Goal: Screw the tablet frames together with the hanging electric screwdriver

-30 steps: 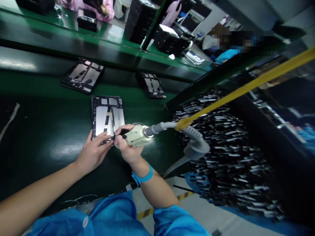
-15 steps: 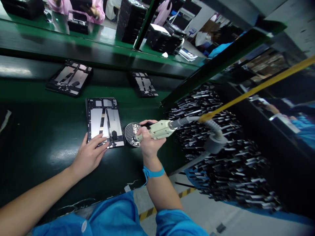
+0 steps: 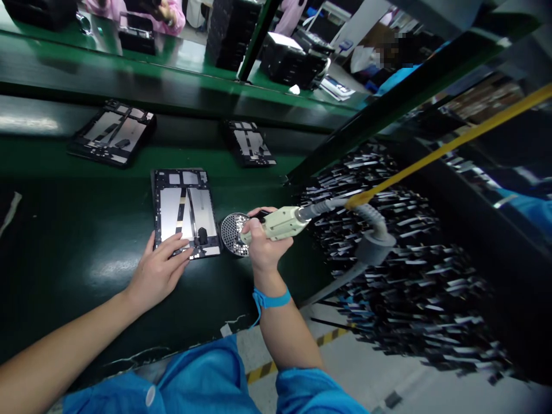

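My left hand (image 3: 160,270) lies with fingers stretched over the lower left corner of an opened tablet (image 3: 166,201), whose silver plates and dark ribbon cable face up. It rests there without gripping. In my right hand (image 3: 264,247) is a pale green electric screwdriver (image 3: 280,223), fingers wrapped around its body and its cord leading off to the right. The screwdriver's front end is over a round perforated metal screw tray (image 3: 233,230) just right of the tablet. My hand hides the bit, so I cannot see whether it touches a screw.
Two more opened tablets, one at the back left (image 3: 114,133) and one at the back centre (image 3: 250,144), lie on the green bench (image 3: 86,230). A yellow strap (image 3: 452,149) supports the cord. Dense dark strips (image 3: 388,247) fill the right. A co-worker in pink sits across.
The view has shifted slightly. My left hand stays on the tablet, and my right hand still holds the electric screwdriver over the screw tray.
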`<act>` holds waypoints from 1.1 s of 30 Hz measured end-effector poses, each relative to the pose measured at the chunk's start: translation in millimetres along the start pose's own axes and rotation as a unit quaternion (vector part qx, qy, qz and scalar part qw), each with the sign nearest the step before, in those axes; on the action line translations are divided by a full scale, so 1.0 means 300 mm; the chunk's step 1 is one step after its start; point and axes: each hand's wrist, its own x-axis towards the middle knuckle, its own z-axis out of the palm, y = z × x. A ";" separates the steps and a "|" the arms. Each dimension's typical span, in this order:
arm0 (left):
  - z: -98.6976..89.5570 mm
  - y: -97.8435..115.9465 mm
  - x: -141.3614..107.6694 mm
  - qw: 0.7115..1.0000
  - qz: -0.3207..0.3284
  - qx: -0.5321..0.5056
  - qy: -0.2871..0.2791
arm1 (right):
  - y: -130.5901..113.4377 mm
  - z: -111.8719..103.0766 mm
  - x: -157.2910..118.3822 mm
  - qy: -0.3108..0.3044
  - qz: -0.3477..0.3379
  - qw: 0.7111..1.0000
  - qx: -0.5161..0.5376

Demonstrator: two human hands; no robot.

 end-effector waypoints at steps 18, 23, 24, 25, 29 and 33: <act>0.016 -0.007 0.003 1.000 -0.015 -0.026 0.001 | -0.148 0.099 -0.032 -0.030 -0.004 0.995 0.093; 0.015 -0.009 0.003 0.999 -0.029 -0.046 -0.005 | -0.165 0.195 -0.126 -0.148 0.039 0.979 0.138; 0.015 -0.008 0.003 0.998 -0.031 -0.049 -0.007 | -0.158 0.206 -0.140 -0.159 0.045 0.976 0.145; 0.014 -0.007 0.004 0.998 -0.033 -0.052 -0.009 | -0.150 0.213 -0.152 -0.164 0.049 0.974 0.149; 0.011 -0.002 0.009 0.997 -0.043 -0.058 -0.021 | -0.132 0.225 -0.172 -0.169 0.050 0.972 0.156; 0.008 0.001 0.013 0.997 -0.050 -0.060 -0.026 | -0.132 0.230 -0.175 -0.180 0.044 0.968 0.169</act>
